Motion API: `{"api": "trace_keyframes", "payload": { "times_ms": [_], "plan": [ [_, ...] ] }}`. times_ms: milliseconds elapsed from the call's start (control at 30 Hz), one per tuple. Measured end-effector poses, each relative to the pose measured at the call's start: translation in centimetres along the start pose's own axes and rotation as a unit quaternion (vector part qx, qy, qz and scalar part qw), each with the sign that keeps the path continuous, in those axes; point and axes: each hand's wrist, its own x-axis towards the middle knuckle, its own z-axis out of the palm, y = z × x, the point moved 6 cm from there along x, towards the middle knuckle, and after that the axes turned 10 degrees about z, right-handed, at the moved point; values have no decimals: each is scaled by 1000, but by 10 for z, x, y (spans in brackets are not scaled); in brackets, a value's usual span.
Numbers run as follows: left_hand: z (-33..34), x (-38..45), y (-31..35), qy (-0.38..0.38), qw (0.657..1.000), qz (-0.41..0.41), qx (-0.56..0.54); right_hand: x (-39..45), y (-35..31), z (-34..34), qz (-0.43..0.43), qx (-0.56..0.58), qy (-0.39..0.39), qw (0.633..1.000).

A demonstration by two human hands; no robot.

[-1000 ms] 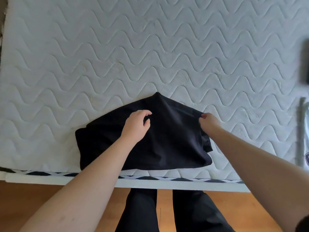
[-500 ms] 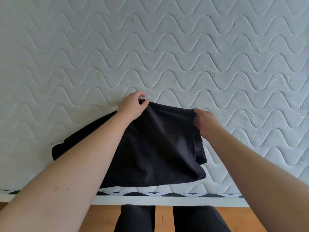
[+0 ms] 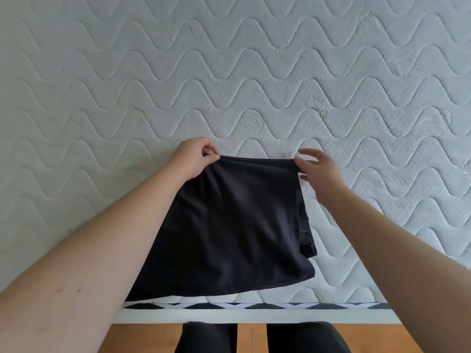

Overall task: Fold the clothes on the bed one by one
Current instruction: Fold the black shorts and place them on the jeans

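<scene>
Black soft garment [image 3: 229,225], likely light, limp; left hand [image 3: 193,159] pinches far corner, right hand [image 3: 318,169] fingers spread, touching opposite corner.

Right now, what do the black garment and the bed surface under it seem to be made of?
Black garment: it looks like soft, matte knit fabric, perhaps cotton jersey; it drapes limply, creases softly and shows no shine. Mattress: seemingly a pale, quilted textile cover over padding; wavy stitched lines press into a puffy, finely textured surface. The exact fibres cannot be told.
</scene>
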Motion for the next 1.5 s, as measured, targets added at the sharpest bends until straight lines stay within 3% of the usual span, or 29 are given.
{"api": "trace_keyframes", "payload": {
  "times_ms": [133,300,433,500,600,733,833,1000,1267,1400,1500],
  "plan": [
    [4,-4,7,13,998,57,-9,-13,2,-12,-31,-87,128,987],
    [10,-8,3,-47,994,85,55,-35,16,23,-85,-198,42,975],
    [11,-9,-1,-117,990,60,54,-33,14,36,-94,-157,5,983],
    [10,-8,-3,-138,988,51,55,-28,14,30,-87,-133,30,987],
    [5,-3,-3,-106,988,51,96,-24,14,15,-71,-157,100,980],
    [1,3,-5,-74,989,34,121,-22,18,24,-66,-226,70,969],
    [4,1,-6,-63,992,36,105,-23,13,26,-92,-278,102,951],
    [2,-3,-1,-5,997,66,31,-19,1,2,-80,-169,154,970],
    [10,1,2,46,991,49,117,-4,3,9,-68,-154,78,983],
    [24,-1,40,78,962,140,223,-27,20,-14,-71,-151,122,978],
    [63,-3,87,13,945,260,199,-46,55,-26,-62,-179,86,978]
  ]
}}
